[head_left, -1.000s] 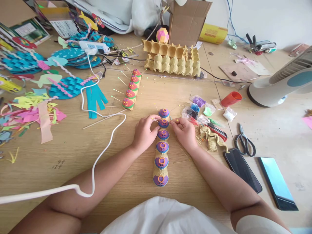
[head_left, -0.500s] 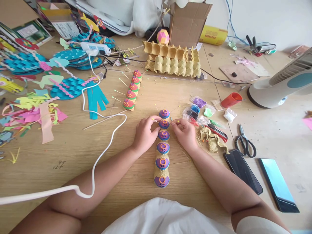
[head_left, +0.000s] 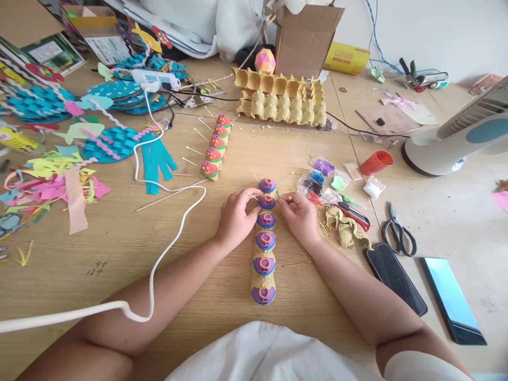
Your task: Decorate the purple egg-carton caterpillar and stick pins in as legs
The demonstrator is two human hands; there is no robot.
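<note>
A strip of egg carton (head_left: 264, 242) lies lengthwise before me, its bumps covered in purple and blue clay with orange rings and small faces. My left hand (head_left: 237, 218) is closed on its left side by the second bump from the far end. My right hand (head_left: 300, 218) pinches a thin yellow-tipped stick (head_left: 290, 198) against the right side of that same bump. Similar sticks poke out near the far end. Loose yellow-tipped sticks (head_left: 296, 264) lie right of the strip. Farther off stands a second strip (head_left: 214, 154) with red and green bumps and sticks along its left side.
A white cable (head_left: 174, 244) crosses the table and my left forearm. On the right are bagged clay (head_left: 324, 166), a utility knife (head_left: 356, 216), scissors (head_left: 398, 236), two phones (head_left: 396, 280) and a fan (head_left: 436, 143). Paper scraps (head_left: 59, 185) and egg cartons (head_left: 288, 108) lie beyond.
</note>
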